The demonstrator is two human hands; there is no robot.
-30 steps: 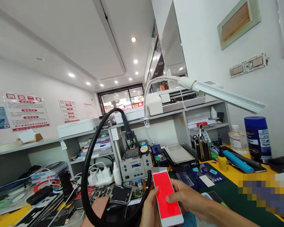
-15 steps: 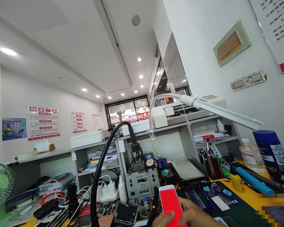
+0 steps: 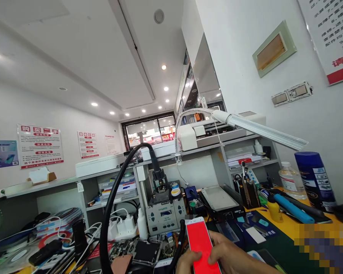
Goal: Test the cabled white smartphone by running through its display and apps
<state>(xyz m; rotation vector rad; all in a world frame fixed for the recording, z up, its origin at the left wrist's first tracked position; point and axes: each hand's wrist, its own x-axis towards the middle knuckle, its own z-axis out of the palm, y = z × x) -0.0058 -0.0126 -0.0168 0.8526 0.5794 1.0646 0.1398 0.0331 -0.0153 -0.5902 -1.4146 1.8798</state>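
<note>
Smartphone (image 3: 199,238), glowing red, is tilted at the frame's bottom centre, clasped by left hand (image 3: 186,262) and right hand (image 3: 225,249).

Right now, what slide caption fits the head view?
Both bare hands hold a rectangular white phone showing solid red, near a thick, curved black hose.

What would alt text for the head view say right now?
Left hand and right hand hold a white phone with a red screen, thumbs over it. Behind stands a grey control unit near a looping black hose.
</note>
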